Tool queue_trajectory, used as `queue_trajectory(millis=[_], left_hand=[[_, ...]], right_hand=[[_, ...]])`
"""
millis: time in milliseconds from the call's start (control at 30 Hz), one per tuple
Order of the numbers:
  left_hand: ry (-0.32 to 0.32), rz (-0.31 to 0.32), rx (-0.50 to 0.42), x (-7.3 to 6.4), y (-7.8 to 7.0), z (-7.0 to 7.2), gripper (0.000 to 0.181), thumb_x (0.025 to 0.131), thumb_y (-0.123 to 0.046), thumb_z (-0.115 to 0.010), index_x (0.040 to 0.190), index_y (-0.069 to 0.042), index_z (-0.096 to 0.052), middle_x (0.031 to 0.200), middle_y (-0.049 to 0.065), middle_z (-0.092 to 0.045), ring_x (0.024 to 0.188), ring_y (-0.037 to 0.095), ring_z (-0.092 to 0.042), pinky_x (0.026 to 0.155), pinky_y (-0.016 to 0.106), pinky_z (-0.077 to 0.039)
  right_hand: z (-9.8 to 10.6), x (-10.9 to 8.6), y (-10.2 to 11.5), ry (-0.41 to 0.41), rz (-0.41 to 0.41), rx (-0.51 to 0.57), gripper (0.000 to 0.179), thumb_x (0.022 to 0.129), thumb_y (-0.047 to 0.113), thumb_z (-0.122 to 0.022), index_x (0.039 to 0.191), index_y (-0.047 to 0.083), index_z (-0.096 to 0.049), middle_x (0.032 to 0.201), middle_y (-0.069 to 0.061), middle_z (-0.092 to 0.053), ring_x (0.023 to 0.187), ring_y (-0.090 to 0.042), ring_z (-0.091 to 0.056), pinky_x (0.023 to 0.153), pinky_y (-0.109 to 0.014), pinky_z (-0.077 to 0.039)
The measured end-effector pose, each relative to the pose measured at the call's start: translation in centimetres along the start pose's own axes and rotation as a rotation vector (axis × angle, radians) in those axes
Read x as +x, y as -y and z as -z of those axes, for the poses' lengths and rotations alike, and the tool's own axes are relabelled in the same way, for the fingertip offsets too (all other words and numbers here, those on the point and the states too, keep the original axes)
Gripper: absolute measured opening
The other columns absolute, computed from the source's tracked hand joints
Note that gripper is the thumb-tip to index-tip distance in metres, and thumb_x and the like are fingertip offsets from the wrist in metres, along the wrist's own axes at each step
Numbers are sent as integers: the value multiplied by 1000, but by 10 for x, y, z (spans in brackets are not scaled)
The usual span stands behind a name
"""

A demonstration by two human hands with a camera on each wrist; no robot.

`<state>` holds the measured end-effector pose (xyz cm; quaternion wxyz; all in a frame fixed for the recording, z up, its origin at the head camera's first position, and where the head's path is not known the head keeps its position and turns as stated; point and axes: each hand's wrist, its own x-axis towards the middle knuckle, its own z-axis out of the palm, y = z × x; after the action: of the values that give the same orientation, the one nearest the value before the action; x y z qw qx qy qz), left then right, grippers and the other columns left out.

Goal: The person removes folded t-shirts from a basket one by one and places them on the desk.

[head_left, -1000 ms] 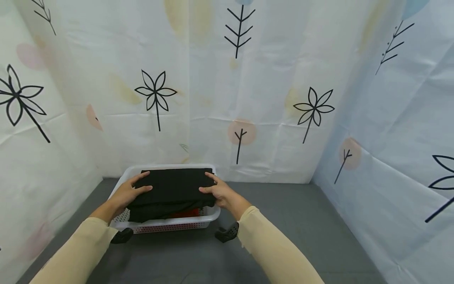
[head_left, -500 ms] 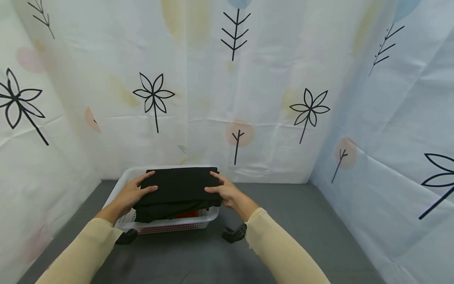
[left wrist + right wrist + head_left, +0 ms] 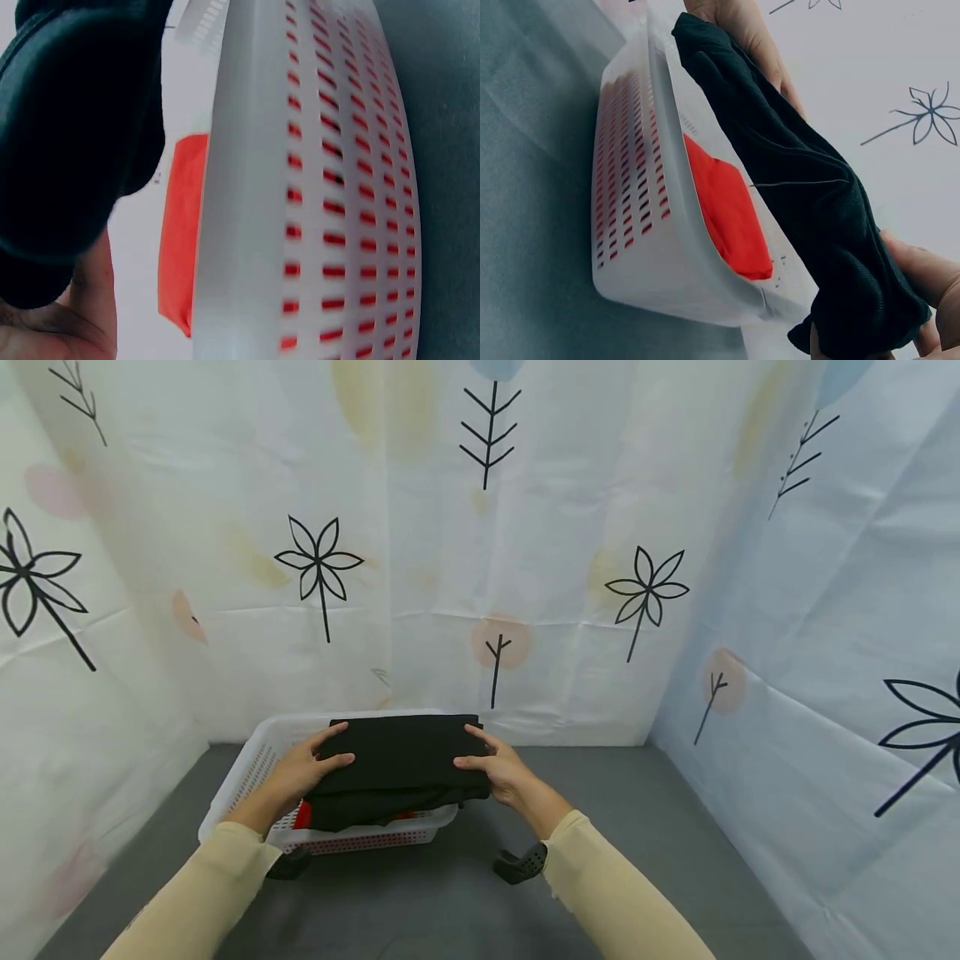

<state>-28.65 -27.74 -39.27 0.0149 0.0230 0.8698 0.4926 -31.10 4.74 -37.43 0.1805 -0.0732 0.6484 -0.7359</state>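
Both hands grip a folded black cloth [image 3: 405,756] by its two ends, above a white basket [image 3: 251,760]. At the left end is my left hand [image 3: 306,774], with the thumb lying on top. My right hand [image 3: 510,772] holds the other end, its thumb also on top; in the right wrist view its fingers [image 3: 922,270] wrap that end. Seen from there, the black cloth [image 3: 795,180] is a thick soft bundle with a loose thread, raised over the basket rim. Inside the basket lies a red cloth [image 3: 727,210], mostly hidden by the black one in the head view.
The basket has perforated sides and stands on a dark grey tabletop [image 3: 600,852], near the back wall. White patterned sheets [image 3: 420,635] enclose the table at the back, left and right. A dark wrist device [image 3: 521,864] sits at the right cuff.
Both hands have carried the black cloth to the right, and its right end now reaches past the basket's right side. More of the basket's left part and some red cloth show.
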Motion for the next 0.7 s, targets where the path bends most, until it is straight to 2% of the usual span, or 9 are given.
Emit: queue_trajectory(millis=[133, 267, 367, 433, 467, 567, 633, 700], left_hand=[[8, -9, -3, 5, -4, -9, 78, 94, -46, -63, 158, -24, -24, 155, 30, -26, 130, 49, -45, 102, 57, -44], [15, -17, -9, 10, -9, -14, 78, 94, -45, -63, 158, -25, -23, 156, 29, -26, 130, 47, -47, 102, 57, -43], [20, -25, -27, 14, -15, -20, 78, 94, -43, -64, 158, -26, -24, 156, 28, -27, 129, 45, -47, 103, 57, -42], [30, -33, -48, 17, -19, -26, 78, 94, -42, -65, 158, -26, -24, 155, 28, -29, 127, 44, -51, 102, 56, -44], [32, -36, -61, 18, -21, -29, 78, 93, -41, -66, 157, -26, -24, 155, 27, -30, 124, 43, -53, 101, 54, -45], [39, -47, -84, 22, -25, -39, 77, 94, -37, -66, 157, -25, -25, 155, 27, -31, 120, 41, -57, 99, 52, -48], [37, -57, -87, 25, -27, -45, 77, 94, -35, -66, 157, -24, -25, 154, 27, -31, 119, 40, -58, 99, 51, -49], [37, -55, -85, 28, -28, -50, 76, 94, -35, -66, 157, -24, -26, 155, 26, -31, 121, 40, -56, 100, 51, -48]], right_hand=[[9, -3, -1, -40, 4, 8, 68, 91, -5, -63, 151, 16, -40, 162, -22, -10, 105, -28, -66, 69, -27, -57], [17, -5, -2, -50, 3, 12, 69, 91, -5, -64, 152, 16, -39, 163, -21, -5, 91, -16, -68, 67, -25, -57], [24, -6, -2, -79, 16, 9, 69, 90, -5, -65, 151, 16, -40, 163, -21, -4, 88, -18, -69, 65, -26, -57], [29, -6, -2, -111, 23, -4, 68, 90, -4, -65, 150, 18, -42, 163, -21, -6, 96, -30, -69, 69, -29, -57], [32, -7, -2, -128, 31, -29, 68, 90, -4, -66, 150, 17, -43, 163, -22, -7, 106, -34, -65, 73, -31, -57], [41, -9, -1, -163, 44, -85, 68, 89, -2, -67, 149, 17, -44, 162, -24, -8, 134, -45, -42, 92, -43, -52], [45, -10, -1, -176, 50, -108, 68, 89, -1, -68, 150, 17, -43, 162, -24, -7, 141, -47, -29, 102, -52, -45], [50, -11, -2, -187, 53, -117, 67, 89, -1, -68, 149, 17, -43, 162, -24, -7, 141, -46, -31, 102, -52, -45]])
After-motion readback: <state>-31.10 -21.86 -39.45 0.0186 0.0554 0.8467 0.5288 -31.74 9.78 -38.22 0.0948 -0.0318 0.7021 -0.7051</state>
